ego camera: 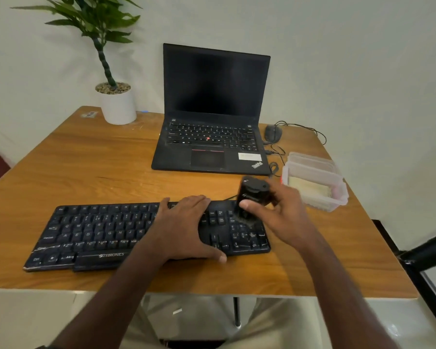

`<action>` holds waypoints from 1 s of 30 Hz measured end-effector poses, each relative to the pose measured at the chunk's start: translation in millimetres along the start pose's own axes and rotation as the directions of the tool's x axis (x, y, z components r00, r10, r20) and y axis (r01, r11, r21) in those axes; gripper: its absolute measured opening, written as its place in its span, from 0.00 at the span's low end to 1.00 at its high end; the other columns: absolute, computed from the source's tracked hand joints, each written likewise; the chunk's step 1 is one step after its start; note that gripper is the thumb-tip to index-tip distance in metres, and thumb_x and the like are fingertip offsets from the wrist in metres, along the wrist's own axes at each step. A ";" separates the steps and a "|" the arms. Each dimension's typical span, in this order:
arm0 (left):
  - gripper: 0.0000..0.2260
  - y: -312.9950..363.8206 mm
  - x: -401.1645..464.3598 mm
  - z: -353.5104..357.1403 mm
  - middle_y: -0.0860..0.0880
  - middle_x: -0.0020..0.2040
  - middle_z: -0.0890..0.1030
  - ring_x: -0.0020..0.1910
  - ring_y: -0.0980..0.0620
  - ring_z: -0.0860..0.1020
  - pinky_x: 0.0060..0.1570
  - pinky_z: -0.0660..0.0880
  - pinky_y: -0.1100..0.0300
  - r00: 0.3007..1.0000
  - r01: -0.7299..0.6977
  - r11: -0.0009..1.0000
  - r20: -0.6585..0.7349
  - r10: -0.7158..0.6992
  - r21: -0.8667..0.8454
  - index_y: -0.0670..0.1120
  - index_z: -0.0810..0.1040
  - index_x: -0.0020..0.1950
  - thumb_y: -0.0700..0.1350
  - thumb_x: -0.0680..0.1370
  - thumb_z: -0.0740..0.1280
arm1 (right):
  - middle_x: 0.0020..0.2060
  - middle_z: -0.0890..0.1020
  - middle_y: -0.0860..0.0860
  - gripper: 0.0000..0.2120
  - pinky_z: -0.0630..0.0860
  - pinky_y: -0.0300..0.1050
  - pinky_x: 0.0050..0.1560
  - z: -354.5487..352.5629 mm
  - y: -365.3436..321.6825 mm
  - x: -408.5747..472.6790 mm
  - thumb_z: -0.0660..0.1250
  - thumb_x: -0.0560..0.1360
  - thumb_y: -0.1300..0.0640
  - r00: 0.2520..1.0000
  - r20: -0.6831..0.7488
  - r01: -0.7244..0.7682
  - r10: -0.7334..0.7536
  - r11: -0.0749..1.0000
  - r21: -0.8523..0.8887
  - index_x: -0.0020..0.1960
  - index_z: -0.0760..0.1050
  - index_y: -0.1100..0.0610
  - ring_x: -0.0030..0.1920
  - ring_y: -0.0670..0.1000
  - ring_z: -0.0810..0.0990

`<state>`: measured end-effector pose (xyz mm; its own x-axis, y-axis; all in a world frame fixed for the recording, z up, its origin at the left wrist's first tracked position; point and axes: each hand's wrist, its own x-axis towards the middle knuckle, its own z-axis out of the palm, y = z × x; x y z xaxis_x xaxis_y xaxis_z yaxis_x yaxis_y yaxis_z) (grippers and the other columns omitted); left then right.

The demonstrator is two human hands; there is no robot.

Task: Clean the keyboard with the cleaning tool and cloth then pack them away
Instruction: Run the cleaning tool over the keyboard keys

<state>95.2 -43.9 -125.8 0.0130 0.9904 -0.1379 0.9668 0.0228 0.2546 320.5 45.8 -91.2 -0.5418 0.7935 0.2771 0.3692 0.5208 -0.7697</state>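
A black keyboard [93, 233] lies along the front of the wooden table [91, 159]. My left hand [184, 227] rests flat on its right-middle keys, fingers spread, thumb at the front edge. My right hand [285, 212] grips a black cleaning tool [253, 195], held upright with its brush end down on the keys near the number pad. The tool looks blurred. A yellowish cloth [310, 188] lies inside a clear plastic box [337, 197] at the right of the table.
An open black laptop [212, 117] stands behind the keyboard. A black mouse [272, 133] with a cable sits to its right. A potted plant [117, 104] stands at the back left. The table's front edge is close to me.
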 end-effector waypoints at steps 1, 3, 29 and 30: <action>0.61 5.0 3.3 1.9 0.55 0.81 0.56 0.79 0.55 0.55 0.76 0.45 0.35 1.000 -0.006 1.000 -0.015 0.006 -0.008 0.54 0.51 0.81 0.85 0.56 0.61 | 0.46 0.83 0.41 0.15 0.79 0.41 0.48 9.9 -3.1 -1.7 0.74 0.72 0.44 0.999 0.050 0.011 -0.010 1.000 -0.010 0.57 0.78 0.45 0.47 0.43 0.81; 0.60 7.8 7.3 2.7 0.56 0.80 0.59 0.78 0.55 0.57 0.76 0.46 0.36 0.999 -0.010 1.000 -0.033 0.010 -0.015 0.55 0.54 0.80 0.84 0.56 0.63 | 0.45 0.83 0.41 0.14 0.78 0.37 0.45 22.0 -3.3 -2.5 0.75 0.73 0.46 0.994 0.113 -0.003 0.005 1.000 -0.013 0.56 0.79 0.47 0.47 0.43 0.81; 0.62 5.8 5.4 -1.5 0.56 0.81 0.56 0.79 0.56 0.55 0.77 0.47 0.40 1.000 0.010 1.000 0.010 -0.010 -0.008 0.55 0.51 0.81 0.83 0.55 0.64 | 0.46 0.84 0.43 0.16 0.74 0.32 0.44 -23.1 34.8 -13.0 0.74 0.72 0.46 0.999 0.011 -0.029 0.029 0.999 -0.030 0.58 0.79 0.48 0.45 0.43 0.80; 0.62 5.8 5.2 -1.4 0.56 0.81 0.56 0.79 0.56 0.55 0.77 0.47 0.40 1.000 0.008 1.000 0.009 -0.008 -0.011 0.55 0.51 0.81 0.83 0.55 0.64 | 0.46 0.84 0.44 0.16 0.74 0.32 0.44 -28.4 36.6 -13.8 0.73 0.71 0.45 0.999 -0.019 -0.036 0.035 0.999 -0.026 0.57 0.79 0.49 0.46 0.43 0.80</action>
<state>100.6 -38.5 -123.7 0.0072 0.9889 -0.1486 0.9641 0.0326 0.2636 363.0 62.9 -106.9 -0.5144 0.8170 0.2606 0.4073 0.5002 -0.7641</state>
